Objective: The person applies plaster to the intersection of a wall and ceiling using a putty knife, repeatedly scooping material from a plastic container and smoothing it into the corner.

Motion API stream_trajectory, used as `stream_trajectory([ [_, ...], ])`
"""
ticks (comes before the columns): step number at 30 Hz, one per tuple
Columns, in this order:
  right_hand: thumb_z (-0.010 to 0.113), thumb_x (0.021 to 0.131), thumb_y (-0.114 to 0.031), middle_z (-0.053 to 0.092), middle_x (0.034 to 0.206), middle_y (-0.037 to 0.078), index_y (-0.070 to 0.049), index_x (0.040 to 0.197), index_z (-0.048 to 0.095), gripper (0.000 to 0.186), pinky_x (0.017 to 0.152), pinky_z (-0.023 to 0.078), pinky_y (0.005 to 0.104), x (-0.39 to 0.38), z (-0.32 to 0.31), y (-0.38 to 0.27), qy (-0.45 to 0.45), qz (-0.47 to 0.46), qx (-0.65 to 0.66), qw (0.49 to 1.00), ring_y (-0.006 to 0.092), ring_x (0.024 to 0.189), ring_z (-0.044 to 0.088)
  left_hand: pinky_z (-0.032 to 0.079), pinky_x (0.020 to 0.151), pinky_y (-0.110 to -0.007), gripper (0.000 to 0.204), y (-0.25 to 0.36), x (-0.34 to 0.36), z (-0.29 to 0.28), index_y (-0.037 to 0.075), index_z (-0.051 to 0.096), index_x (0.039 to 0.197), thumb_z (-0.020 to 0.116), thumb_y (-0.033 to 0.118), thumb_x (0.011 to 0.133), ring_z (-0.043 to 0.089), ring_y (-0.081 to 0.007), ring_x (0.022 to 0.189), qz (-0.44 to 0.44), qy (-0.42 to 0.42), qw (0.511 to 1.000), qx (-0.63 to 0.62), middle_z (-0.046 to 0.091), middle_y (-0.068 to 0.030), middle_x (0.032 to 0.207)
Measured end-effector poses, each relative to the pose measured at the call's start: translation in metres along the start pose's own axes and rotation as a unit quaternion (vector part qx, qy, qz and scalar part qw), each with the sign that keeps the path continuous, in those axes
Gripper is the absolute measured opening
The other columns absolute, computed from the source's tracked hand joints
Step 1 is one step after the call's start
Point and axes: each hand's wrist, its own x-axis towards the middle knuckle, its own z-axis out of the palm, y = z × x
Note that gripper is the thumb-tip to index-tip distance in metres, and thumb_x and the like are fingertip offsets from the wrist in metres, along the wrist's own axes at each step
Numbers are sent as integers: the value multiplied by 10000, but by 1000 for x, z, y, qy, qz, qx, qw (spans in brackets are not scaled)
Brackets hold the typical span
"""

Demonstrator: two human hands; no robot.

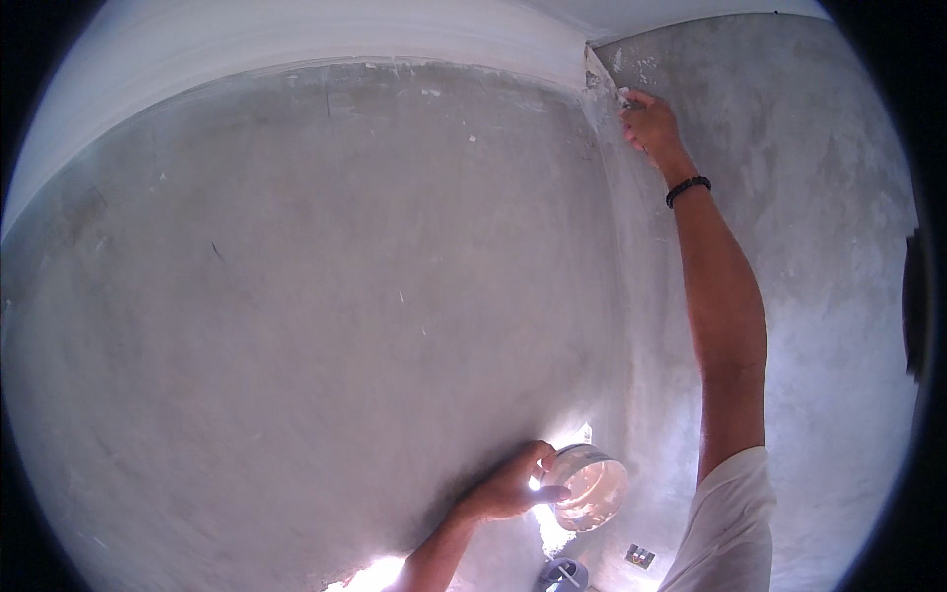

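My left hand grips a round, pale plastic tub by its rim, thumb inside and fingers outside. The tub is tilted so that its mouth shows, with whitish smears on its inner wall. High up, my right hand is closed and raised against the wall corner, just below the ceiling. A small, whitish scraper shows at its fingertips; the fingers hide most of it. Rough white patches mark the plaster around that spot. A dark beaded bracelet circles my right wrist.
Grey plastered walls meet at a vertical corner right of centre, under a white ceiling. Below the tub stands a grey bucket with a stick-like thing in it. A wall socket box lies low on the right wall. A dark object sits at the right edge.
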Motion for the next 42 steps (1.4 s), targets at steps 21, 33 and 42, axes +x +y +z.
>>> stream_trajectory([
  [21,609,896,-96,588,779,32,-17,1300,530,420,470,415,255,-29,-43,-9,-93,-19,125,988,101,587,545,458,855,-351,572,7,-1,0,32,495,1151,793,344,775,510,-223,1019,6,9,1000,-5,521,-104,1106],
  [33,614,863,-60,551,653,37,-28,1243,598,381,422,373,281,-23,-10,-15,-46,18,81,995,131,511,500,495,812,-350,578,4,1,-2,55,487,1187,798,299,764,501,-203,1062,-8,0,1000,22,505,-88,1111],
  [42,618,884,-82,582,740,27,-34,1266,568,389,464,409,271,-35,-39,-1,-95,10,100,990,107,561,528,460,825,-350,531,5,-1,1,39,498,1094,794,339,771,506,-215,983,18,23,1000,11,525,-95,1060],
])
